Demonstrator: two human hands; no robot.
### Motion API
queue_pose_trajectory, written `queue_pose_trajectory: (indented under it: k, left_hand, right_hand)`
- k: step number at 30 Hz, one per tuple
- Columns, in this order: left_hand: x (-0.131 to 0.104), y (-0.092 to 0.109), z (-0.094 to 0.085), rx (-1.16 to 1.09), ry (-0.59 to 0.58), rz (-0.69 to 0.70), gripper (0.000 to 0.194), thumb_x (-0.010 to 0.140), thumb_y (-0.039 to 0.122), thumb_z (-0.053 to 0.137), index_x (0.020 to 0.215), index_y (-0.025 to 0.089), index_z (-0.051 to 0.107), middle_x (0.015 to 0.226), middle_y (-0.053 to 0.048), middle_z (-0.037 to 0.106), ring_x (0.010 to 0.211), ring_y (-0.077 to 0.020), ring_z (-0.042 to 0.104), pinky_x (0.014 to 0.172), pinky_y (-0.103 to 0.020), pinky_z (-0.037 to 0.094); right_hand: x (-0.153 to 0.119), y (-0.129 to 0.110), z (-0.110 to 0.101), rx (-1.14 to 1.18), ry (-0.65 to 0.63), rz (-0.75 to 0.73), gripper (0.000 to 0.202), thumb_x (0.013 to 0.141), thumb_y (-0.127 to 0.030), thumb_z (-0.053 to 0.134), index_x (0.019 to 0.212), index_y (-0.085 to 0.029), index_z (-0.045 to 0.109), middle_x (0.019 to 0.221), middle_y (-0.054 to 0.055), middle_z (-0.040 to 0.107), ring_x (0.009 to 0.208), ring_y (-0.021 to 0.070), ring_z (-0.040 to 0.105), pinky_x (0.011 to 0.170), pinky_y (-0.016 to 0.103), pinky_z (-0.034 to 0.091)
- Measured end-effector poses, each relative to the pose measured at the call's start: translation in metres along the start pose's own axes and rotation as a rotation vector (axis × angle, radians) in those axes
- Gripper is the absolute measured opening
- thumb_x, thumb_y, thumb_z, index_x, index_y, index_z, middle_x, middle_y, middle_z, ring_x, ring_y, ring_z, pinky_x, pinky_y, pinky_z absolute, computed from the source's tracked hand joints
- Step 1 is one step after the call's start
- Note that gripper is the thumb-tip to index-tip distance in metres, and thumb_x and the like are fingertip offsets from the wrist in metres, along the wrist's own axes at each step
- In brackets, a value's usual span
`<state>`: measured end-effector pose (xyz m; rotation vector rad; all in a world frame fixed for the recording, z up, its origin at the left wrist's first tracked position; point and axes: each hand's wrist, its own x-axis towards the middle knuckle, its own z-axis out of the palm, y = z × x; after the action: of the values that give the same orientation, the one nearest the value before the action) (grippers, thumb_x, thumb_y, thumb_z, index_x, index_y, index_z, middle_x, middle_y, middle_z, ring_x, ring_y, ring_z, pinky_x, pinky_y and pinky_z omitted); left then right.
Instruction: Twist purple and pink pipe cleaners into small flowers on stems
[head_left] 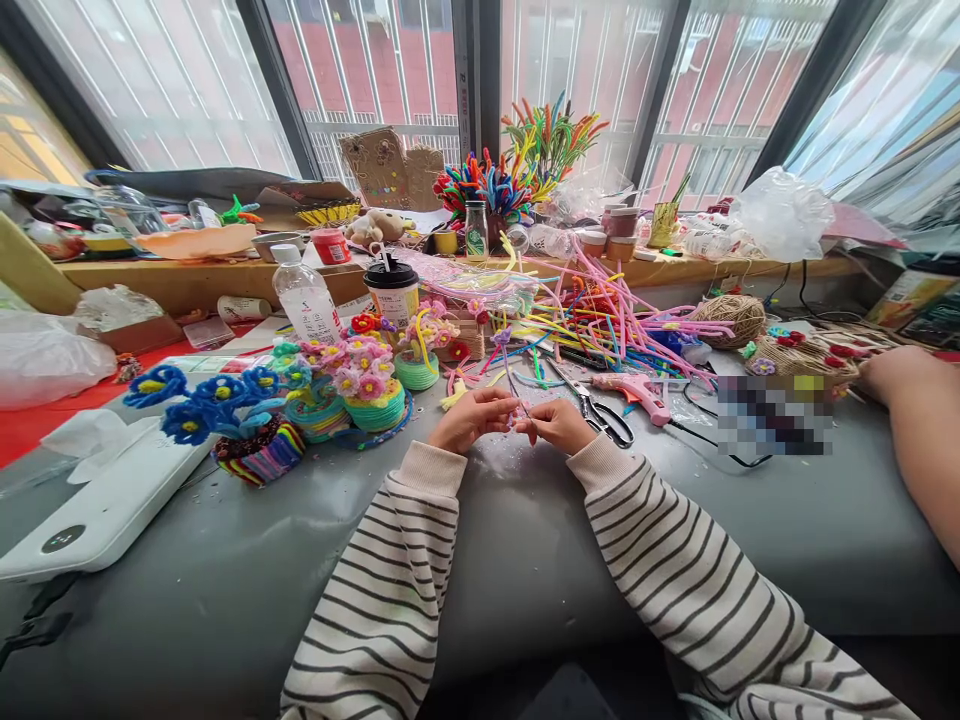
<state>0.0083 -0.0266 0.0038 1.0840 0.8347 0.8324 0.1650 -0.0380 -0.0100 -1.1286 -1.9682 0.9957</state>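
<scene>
Both of my hands meet over the grey table. My left hand (472, 421) pinches the end of a small pink fuzzy pipe cleaner (517, 413). Opposite it, my right hand (558, 425) has its fingers pressed together on the same piece, partly hiding it. Just beyond the fingertips, a small purple pipe-cleaner flower (502, 337) rises on a thin dark stem. Black-handled scissors (609, 420) lie right of my right hand, with a pink glue gun (641, 394) beyond them. A yellow fuzzy piece (453, 396) rests by my left hand.
Pipe-cleaner flower pots, one with blue flowers (217, 400) and one with pink flowers (367, 375), stand at left near a bottle (306, 300) and cup (392, 290). Loose pipe cleaners (607, 310) pile up behind. Another person's arm (919, 430) reaches in from the right.
</scene>
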Motion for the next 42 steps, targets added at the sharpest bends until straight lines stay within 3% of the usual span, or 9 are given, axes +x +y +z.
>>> queue_pose_trajectory:
  k: [5, 10, 18, 32, 42]
  left_hand:
    - [0.000, -0.001, -0.001, 0.003, -0.041, 0.005, 0.021, 0.054, 0.026, 0.066, 0.063, 0.012, 0.054, 0.054, 0.004, 0.052, 0.048, -0.0038, 0.049, 0.052, -0.017, 0.040]
    - [-0.002, 0.001, 0.000, -0.002, -0.067, 0.006, 0.019, 0.055, 0.026, 0.065, 0.062, 0.012, 0.055, 0.054, 0.004, 0.051, 0.048, -0.0029, 0.047, 0.049, -0.016, 0.038]
    - [-0.003, 0.003, 0.001, 0.012, -0.075, -0.016, 0.019, 0.054, 0.026, 0.066, 0.060, 0.012, 0.055, 0.052, 0.005, 0.049, 0.046, -0.0019, 0.044, 0.046, -0.015, 0.036]
    - [-0.001, 0.001, 0.000, -0.078, -0.018, 0.012, 0.020, 0.055, 0.024, 0.066, 0.062, 0.013, 0.051, 0.055, 0.005, 0.050, 0.048, -0.0022, 0.048, 0.050, -0.015, 0.038]
    - [-0.002, 0.002, 0.002, -0.072, -0.019, 0.045, 0.021, 0.054, 0.025, 0.066, 0.061, 0.013, 0.051, 0.055, 0.005, 0.049, 0.048, -0.0020, 0.045, 0.050, -0.015, 0.036]
  right_hand:
    - [0.001, 0.006, -0.001, 0.015, -0.178, -0.053, 0.063, 0.059, -0.071, 0.032, 0.051, -0.012, 0.053, 0.041, -0.004, 0.033, 0.041, 0.0059, 0.031, 0.043, 0.021, 0.024]
    - [0.001, 0.010, -0.001, -0.020, -0.235, -0.083, 0.068, 0.061, -0.073, 0.022, 0.059, -0.012, 0.054, 0.046, -0.003, 0.039, 0.045, 0.0073, 0.037, 0.047, 0.021, 0.029]
    - [-0.001, 0.004, -0.004, -0.076, -0.202, -0.063, 0.064, 0.063, -0.069, 0.029, 0.054, -0.012, 0.056, 0.045, -0.002, 0.042, 0.045, 0.0071, 0.037, 0.047, 0.021, 0.028]
    - [0.001, 0.002, 0.002, 0.013, 0.002, -0.006, 0.054, 0.052, -0.066, 0.048, 0.038, -0.013, 0.047, 0.037, -0.003, 0.037, 0.041, 0.0056, 0.031, 0.043, 0.021, 0.024]
    - [0.001, 0.011, 0.001, -0.014, -0.193, -0.047, 0.067, 0.063, -0.071, 0.024, 0.058, -0.012, 0.056, 0.042, -0.004, 0.035, 0.041, 0.0065, 0.034, 0.044, 0.021, 0.027]
